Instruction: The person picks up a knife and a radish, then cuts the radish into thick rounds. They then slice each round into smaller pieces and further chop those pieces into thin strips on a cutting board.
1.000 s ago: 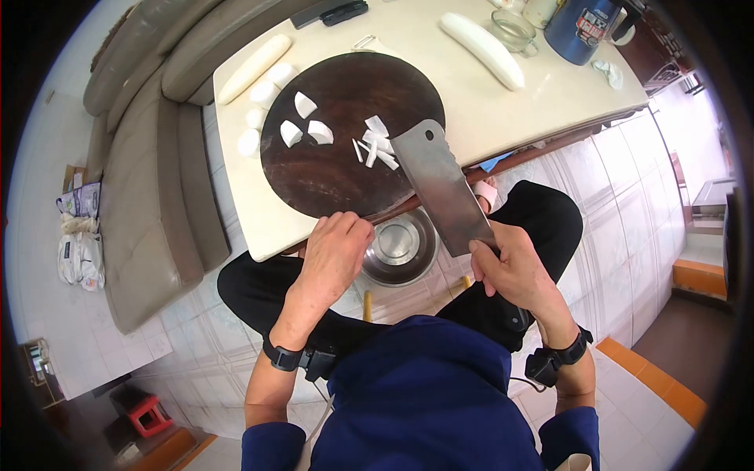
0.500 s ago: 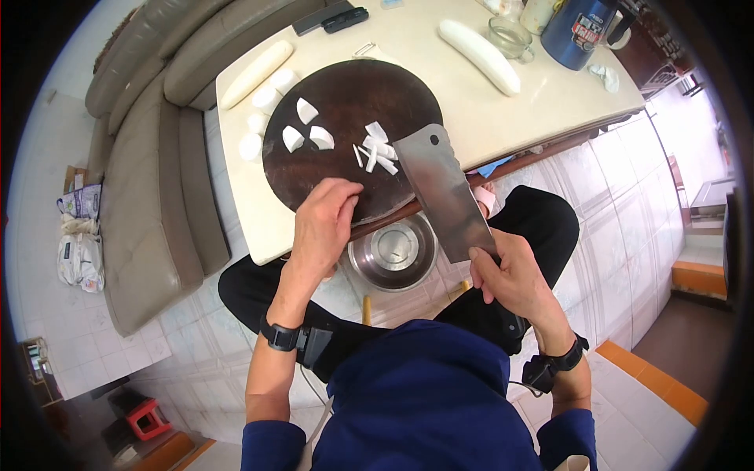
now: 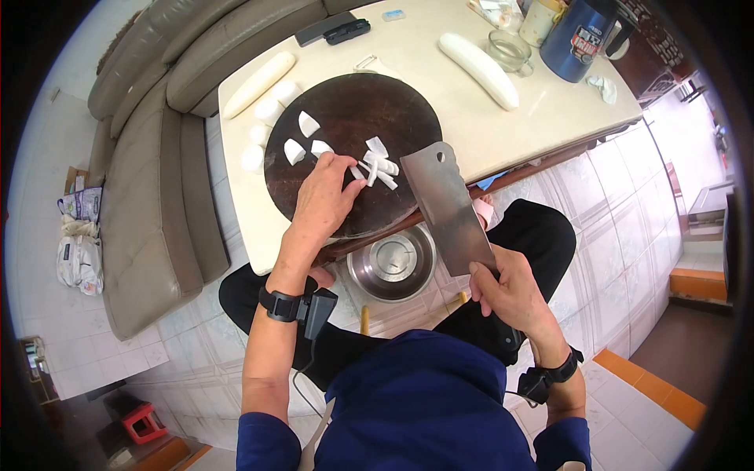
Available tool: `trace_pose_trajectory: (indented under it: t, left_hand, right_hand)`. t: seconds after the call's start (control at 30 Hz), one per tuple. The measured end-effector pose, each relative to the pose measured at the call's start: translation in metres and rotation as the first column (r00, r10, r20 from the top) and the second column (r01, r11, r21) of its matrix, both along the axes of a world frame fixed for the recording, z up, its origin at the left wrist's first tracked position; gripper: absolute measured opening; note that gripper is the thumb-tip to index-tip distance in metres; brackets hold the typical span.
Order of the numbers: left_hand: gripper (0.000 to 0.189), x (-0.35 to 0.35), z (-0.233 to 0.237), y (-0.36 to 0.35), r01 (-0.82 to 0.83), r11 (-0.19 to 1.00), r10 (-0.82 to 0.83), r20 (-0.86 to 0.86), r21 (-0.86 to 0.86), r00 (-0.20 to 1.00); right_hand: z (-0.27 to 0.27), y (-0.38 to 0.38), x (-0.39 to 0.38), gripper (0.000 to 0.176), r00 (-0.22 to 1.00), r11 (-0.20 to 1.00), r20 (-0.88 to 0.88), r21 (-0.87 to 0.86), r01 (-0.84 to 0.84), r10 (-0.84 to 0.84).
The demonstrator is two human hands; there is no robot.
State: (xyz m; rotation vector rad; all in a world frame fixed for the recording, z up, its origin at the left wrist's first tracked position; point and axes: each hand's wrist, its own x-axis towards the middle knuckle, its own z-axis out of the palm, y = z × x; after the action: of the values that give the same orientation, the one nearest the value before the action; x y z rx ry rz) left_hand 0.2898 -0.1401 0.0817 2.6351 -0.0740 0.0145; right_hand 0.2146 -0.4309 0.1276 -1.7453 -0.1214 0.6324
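My left hand [image 3: 322, 196] is over the round dark cutting board [image 3: 385, 102], its thumb and forefinger closed around a small white slice [image 3: 356, 173] at the left edge of a pile of cut white pieces [image 3: 378, 165]. White wedges [image 3: 294, 151] lie on the board's left part, one partly behind my fingers. My right hand [image 3: 510, 290] grips the lower end of a broad cleaver [image 3: 448, 208]. The blade is held off the board's right edge, its holed corner pointing up and away from me.
A peeled white vegetable [image 3: 259, 85] and round chunks [image 3: 269, 110] lie left of the board. Another long one [image 3: 479, 69], a glass cup [image 3: 510, 52] and a blue jug [image 3: 577, 39] stand farther right. Below the table edge is a metal bowl [image 3: 363, 267].
My left hand has moved up and forward over the board to the slices, and its fingers have closed on one. The cleaver has shifted slightly towards me in the view.
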Motion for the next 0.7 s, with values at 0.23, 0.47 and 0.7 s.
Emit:
trace_pose_trajectory:
  t: [0.23, 0.47, 0.7]
  left_hand:
    - [0.027, -0.009, -0.005, 0.009, 0.131, 0.989, -0.145, 0.229, 0.074, 0.963]
    - [0.026, -0.025, 0.0, 0.012, 0.21, 0.977, -0.21, 0.203, 0.023, 0.956]
    - [0.031, -0.066, -0.026, -0.007, 0.097, 0.995, -0.101, 0.433, 0.032, 0.896]
  right_hand:
    - [0.0, 0.005, 0.0, 0.017, 1.0, 1.0, -0.012, -0.006, -0.023, 0.023]
    - [0.007, 0.019, 0.004, 0.016, 0.999, 0.999, -0.02, -0.024, -0.043, 0.043]
    - [-0.008, 0.038, 0.016, 0.018, 0.863, 0.944, 0.443, -0.312, -0.105, 0.242]
